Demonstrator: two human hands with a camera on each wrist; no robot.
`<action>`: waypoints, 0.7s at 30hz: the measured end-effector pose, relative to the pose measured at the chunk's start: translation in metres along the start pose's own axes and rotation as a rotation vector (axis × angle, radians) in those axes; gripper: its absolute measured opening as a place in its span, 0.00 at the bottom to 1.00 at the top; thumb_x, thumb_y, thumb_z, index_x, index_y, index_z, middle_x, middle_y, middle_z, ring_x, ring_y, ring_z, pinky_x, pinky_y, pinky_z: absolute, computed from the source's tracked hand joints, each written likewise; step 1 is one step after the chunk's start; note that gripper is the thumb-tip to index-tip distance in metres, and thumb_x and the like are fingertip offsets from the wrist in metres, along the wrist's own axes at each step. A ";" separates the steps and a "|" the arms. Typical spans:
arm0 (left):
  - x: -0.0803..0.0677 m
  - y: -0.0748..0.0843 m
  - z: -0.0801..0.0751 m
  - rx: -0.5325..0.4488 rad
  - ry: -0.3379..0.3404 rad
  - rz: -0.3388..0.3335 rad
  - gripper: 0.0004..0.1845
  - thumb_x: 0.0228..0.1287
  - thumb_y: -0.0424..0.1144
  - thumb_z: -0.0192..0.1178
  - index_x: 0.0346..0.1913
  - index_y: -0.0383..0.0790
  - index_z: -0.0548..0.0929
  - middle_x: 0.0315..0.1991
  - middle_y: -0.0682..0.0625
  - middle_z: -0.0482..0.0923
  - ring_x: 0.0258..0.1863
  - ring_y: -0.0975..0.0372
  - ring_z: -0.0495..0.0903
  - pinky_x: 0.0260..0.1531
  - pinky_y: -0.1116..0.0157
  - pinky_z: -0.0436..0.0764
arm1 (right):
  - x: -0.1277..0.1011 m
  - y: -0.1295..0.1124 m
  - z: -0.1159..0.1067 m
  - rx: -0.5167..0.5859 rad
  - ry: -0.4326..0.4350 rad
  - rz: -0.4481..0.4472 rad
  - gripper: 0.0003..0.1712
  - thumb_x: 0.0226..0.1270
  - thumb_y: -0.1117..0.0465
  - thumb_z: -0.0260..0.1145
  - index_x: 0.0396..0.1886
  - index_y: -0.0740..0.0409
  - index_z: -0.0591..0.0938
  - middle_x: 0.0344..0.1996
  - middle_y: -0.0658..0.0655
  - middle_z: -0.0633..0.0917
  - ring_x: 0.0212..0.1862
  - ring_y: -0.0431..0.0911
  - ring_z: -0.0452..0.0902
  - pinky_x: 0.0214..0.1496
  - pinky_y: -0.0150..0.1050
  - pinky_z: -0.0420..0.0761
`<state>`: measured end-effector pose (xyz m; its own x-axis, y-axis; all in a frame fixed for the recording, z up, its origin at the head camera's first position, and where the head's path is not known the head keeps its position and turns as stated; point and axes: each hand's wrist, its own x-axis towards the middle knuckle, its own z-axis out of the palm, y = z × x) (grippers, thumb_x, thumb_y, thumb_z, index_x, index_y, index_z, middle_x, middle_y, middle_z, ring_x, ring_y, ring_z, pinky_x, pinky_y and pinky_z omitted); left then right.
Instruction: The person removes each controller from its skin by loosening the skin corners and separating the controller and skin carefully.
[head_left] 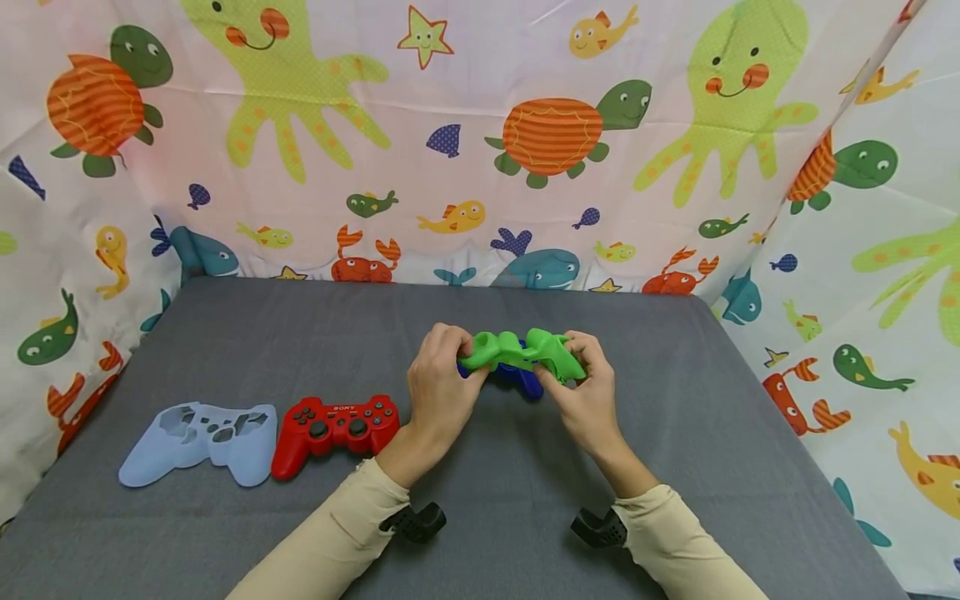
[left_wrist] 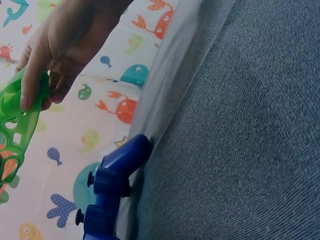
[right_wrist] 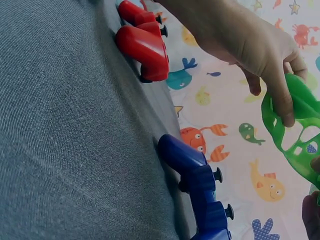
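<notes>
My left hand (head_left: 442, 383) and right hand (head_left: 588, 396) each pinch one end of a green, flexible game controller cover (head_left: 498, 350) between thumb and fingers. The cover is bent, and cut-out holes show in it in both wrist views. Below and behind it lies a blue game controller (head_left: 528, 385), partly hidden by the cover in the head view; neither hand visibly touches it. Across the left wrist view, the right hand (left_wrist: 62, 52) grips the green cover (left_wrist: 25, 110). Across the right wrist view, the left hand (right_wrist: 255, 55) holds its other end.
To the left on the grey-covered table (head_left: 300, 333) lie a light blue controller cover (head_left: 180, 457) and a red game controller (head_left: 352, 423), close beside each other. The red controller is next to my left forearm. A sea-animal printed curtain (head_left: 465, 100) hangs around the table.
</notes>
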<state>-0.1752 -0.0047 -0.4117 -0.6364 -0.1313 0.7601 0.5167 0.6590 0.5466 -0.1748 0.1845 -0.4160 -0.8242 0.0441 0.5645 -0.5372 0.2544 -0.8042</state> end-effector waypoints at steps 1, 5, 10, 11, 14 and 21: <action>0.000 0.000 0.000 -0.006 0.003 0.000 0.20 0.47 0.29 0.79 0.32 0.41 0.74 0.32 0.49 0.73 0.30 0.58 0.75 0.26 0.61 0.77 | 0.000 0.000 0.000 -0.002 0.002 -0.004 0.16 0.56 0.79 0.72 0.37 0.70 0.73 0.51 0.51 0.75 0.43 0.38 0.74 0.40 0.22 0.76; 0.002 -0.002 -0.002 -0.062 -0.063 -0.064 0.21 0.49 0.33 0.79 0.41 0.41 0.76 0.37 0.47 0.77 0.34 0.55 0.79 0.30 0.59 0.80 | 0.000 0.000 0.000 0.020 -0.001 -0.014 0.15 0.56 0.79 0.72 0.39 0.72 0.75 0.51 0.50 0.76 0.43 0.37 0.76 0.40 0.23 0.77; 0.008 -0.007 -0.004 -0.288 -0.296 -0.260 0.27 0.57 0.38 0.75 0.58 0.44 0.74 0.47 0.45 0.83 0.40 0.55 0.81 0.37 0.59 0.80 | 0.004 0.000 -0.005 0.207 -0.068 0.094 0.10 0.70 0.73 0.62 0.48 0.75 0.77 0.43 0.46 0.82 0.37 0.34 0.79 0.38 0.26 0.81; 0.010 -0.009 -0.004 -0.351 -0.345 -0.297 0.29 0.59 0.38 0.74 0.61 0.45 0.73 0.47 0.44 0.84 0.40 0.55 0.81 0.37 0.60 0.79 | 0.005 -0.001 -0.007 0.259 -0.088 0.135 0.10 0.75 0.69 0.58 0.50 0.73 0.78 0.42 0.46 0.83 0.36 0.35 0.80 0.38 0.28 0.82; 0.014 -0.013 -0.006 -0.520 -0.461 -0.387 0.27 0.65 0.37 0.69 0.65 0.46 0.74 0.44 0.42 0.83 0.37 0.57 0.76 0.36 0.62 0.75 | 0.008 -0.003 -0.013 0.390 -0.133 0.270 0.21 0.85 0.53 0.45 0.51 0.59 0.82 0.41 0.44 0.86 0.38 0.36 0.81 0.40 0.32 0.81; 0.022 -0.014 -0.010 -0.710 -0.562 -0.583 0.16 0.76 0.40 0.57 0.62 0.43 0.82 0.47 0.46 0.79 0.30 0.63 0.73 0.31 0.68 0.76 | 0.013 -0.007 -0.020 0.507 -0.215 0.441 0.19 0.84 0.59 0.46 0.46 0.45 0.85 0.36 0.42 0.87 0.35 0.37 0.79 0.40 0.32 0.78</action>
<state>-0.1899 -0.0242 -0.3990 -0.9706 0.1924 0.1445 0.1474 0.0004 0.9891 -0.1781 0.2027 -0.3988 -0.9733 -0.1655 0.1589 -0.1191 -0.2275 -0.9665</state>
